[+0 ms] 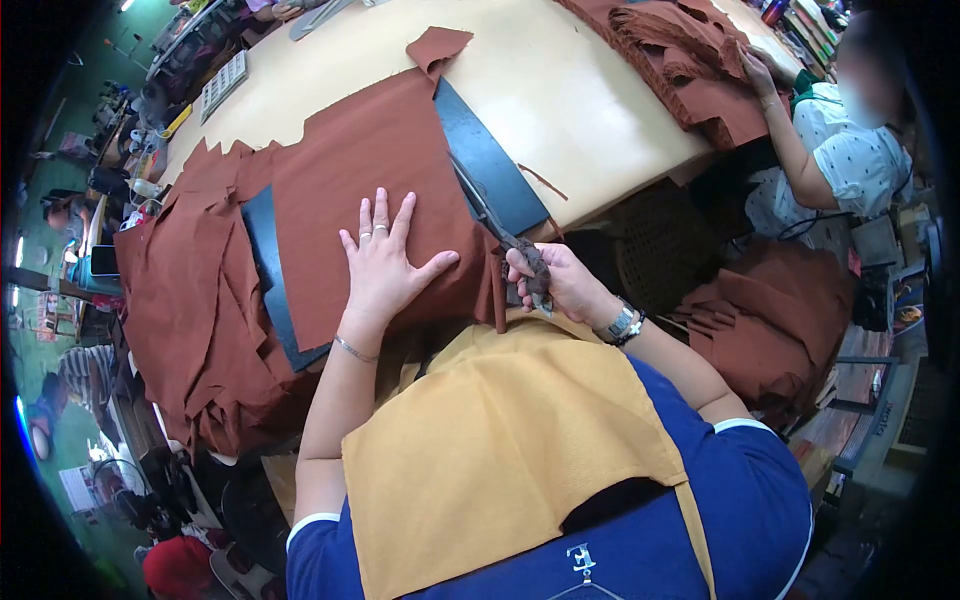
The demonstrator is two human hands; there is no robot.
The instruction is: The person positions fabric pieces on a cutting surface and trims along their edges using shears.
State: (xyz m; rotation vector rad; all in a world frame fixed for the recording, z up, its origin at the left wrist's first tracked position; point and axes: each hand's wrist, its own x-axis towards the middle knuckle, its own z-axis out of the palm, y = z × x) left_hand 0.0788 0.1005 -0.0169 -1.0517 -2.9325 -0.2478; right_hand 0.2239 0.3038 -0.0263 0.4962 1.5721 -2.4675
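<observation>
My left hand lies flat with fingers spread on a reddish-brown fabric piece. Under that piece is a dark blue board, showing on both sides of it. In my right hand is a pair of scissors with dark, wrapped-looking handles. Its long blades point away from me along the fabric's right edge, over the board; how far apart they are I cannot tell. A narrow fabric strip hangs near the table's front edge, left of the handles. A small offcut lies beyond the board.
The pale table extends ahead. Piled brown fabric stands at left, with another heap low at right. A co-worker at the right touches a thick fabric stack. A whitish keypad-like object sits at the far left.
</observation>
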